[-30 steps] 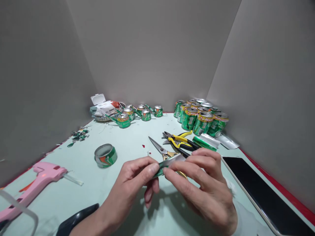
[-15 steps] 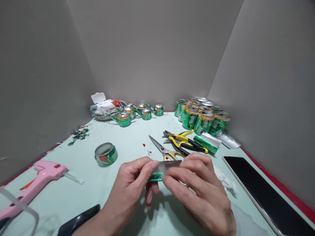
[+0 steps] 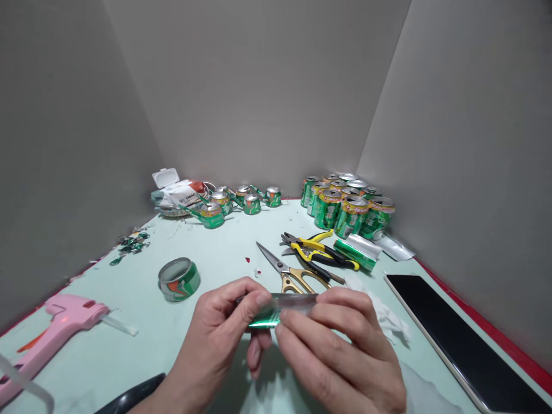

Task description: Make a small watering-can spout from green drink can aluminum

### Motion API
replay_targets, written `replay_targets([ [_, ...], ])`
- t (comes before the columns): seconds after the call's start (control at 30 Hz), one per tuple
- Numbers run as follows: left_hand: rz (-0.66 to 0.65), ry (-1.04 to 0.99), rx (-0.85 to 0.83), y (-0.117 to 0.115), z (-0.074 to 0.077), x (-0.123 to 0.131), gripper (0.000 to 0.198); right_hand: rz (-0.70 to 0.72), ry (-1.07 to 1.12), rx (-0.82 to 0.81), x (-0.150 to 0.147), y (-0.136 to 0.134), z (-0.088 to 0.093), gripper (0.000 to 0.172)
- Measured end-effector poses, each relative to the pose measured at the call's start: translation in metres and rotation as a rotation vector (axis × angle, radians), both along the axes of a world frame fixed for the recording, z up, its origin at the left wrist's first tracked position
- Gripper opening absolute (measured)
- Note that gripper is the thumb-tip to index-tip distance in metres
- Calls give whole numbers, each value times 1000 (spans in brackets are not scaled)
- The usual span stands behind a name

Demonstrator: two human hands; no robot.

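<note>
Between my hands is a curled strip of green and silver can metal (image 3: 268,317), held level above the near part of the table. My left hand (image 3: 224,333) pinches its left end with the thumb on top. The fingers of my right hand (image 3: 340,345) press on its right end and front edge. Just beyond lie gold-handled scissors (image 3: 282,267), blades pointing away to the left. A cut-down green can ring (image 3: 179,280) stands to the left of my left hand.
A pink glue gun (image 3: 71,322) lies at left. Yellow-black pliers (image 3: 319,253), rolled can sheets (image 3: 357,253) and several whole cans (image 3: 353,215) are at right, with a tablet (image 3: 457,339) nearer. Small can figures (image 3: 211,215) and a wipes pack (image 3: 179,195) stand at the back.
The view has shifted slightly, so the table's things sit a little further left and most a little lower. Both hands keep their grip on the strip, which is tilted a little differently.
</note>
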State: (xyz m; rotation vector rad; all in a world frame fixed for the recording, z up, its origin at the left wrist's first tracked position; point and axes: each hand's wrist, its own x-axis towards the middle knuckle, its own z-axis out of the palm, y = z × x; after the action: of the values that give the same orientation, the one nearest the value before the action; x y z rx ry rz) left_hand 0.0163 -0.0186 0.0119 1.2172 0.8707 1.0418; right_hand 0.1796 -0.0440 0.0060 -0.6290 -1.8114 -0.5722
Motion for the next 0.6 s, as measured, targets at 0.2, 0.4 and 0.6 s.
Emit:
replay_targets([
  [0.2,218,260,364,-2,4,1,20,-96,-88,-200,3,-1,4,32],
  [0.4,238,339,464,-3,1,2,21,-37,-25,-268,1,1,-2,31],
  [0.6,126,317,324,-2,-3,4,26,37,-19,-334,4,2,-1,27],
])
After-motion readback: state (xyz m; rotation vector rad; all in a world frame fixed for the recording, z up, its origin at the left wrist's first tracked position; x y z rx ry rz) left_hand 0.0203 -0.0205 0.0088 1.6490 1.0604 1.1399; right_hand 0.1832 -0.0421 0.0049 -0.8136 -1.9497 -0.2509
